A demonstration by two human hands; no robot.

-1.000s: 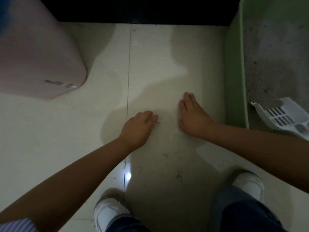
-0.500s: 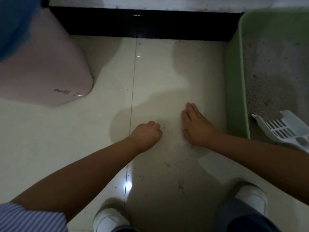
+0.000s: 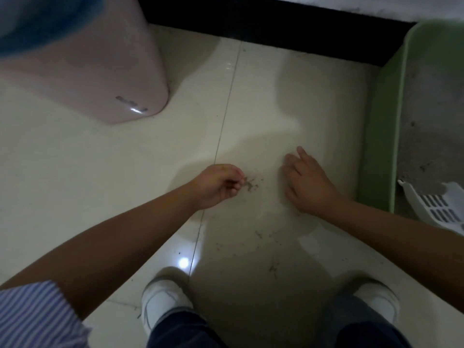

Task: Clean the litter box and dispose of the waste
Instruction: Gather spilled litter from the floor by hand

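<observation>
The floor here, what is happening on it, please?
A person crouches over the tiled floor and gathers spilled litter by hand. The left hand has its fingers curled beside a small pile of scattered litter grains; whether it pinches any cannot be told. The right hand rests flat on the tile, across the pile. The green litter box stands to the right, with a white scoop lying inside. A pink bin stands at the upper left. More grains lie near the shoes.

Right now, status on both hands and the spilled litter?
Left hand curled beside the spilled litter. Right hand flat on the floor. Litter box at right, scoop inside. Nothing in the way.
</observation>
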